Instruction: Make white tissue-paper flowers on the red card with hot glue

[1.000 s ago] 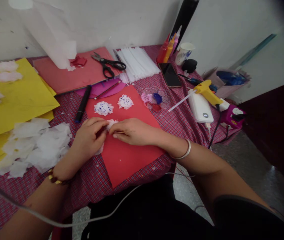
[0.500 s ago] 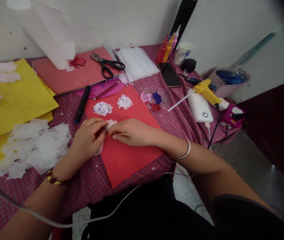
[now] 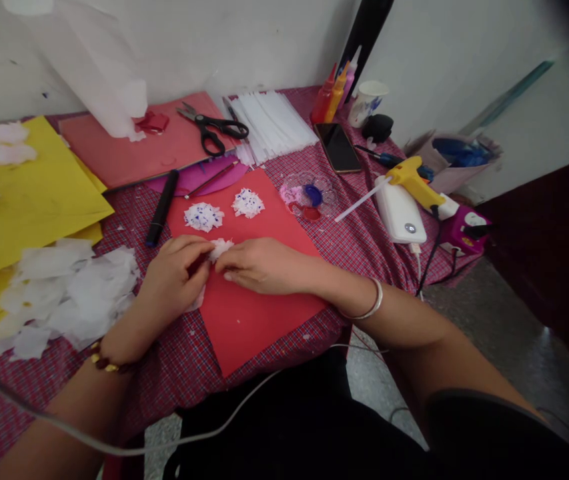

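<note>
My left hand and my right hand meet over a red paper sheet, and both pinch a small white tissue flower between their fingertips. More white tissue shows under my left palm. Two finished white tissue flowers with blue specks, one and the other, lie on the same red sheet just beyond my hands.
A heap of white tissue pieces lies left, on yellow paper. Black marker, scissors, white strips, paint palette, phone, glue gun, power bank and paint bottles crowd the checked cloth.
Both hands stay pinched on the tissue flower; the view has only drifted slightly.
</note>
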{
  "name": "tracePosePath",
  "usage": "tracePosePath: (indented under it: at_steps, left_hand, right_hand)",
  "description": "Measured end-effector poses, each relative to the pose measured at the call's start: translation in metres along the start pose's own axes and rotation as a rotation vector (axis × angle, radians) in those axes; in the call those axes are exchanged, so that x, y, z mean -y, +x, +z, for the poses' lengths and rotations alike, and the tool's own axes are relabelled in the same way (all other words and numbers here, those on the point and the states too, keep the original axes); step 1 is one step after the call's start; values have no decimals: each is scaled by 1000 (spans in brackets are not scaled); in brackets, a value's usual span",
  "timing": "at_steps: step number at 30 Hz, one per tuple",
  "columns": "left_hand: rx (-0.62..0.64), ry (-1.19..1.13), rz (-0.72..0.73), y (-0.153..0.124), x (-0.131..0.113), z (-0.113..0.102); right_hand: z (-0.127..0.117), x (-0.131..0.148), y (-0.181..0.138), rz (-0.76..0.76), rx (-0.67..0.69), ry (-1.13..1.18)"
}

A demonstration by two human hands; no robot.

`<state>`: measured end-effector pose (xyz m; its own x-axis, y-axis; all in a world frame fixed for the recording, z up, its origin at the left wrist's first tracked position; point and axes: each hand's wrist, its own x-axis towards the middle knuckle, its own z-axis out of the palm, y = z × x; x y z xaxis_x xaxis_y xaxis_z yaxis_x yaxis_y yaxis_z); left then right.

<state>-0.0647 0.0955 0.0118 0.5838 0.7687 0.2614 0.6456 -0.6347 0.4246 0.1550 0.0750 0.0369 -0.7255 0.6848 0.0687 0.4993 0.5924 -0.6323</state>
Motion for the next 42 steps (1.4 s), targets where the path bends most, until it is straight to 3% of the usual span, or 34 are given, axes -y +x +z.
tracePosePath:
  at_steps: [13,42]
  left_hand:
    - [24,-10,-38,1,-3,-3]
    - [23,5,-44,1,-2,-3]
  right_hand:
    - [-7,10,-4,-33,81,-40]
    - [-9,12,-6,-41,84,-44]
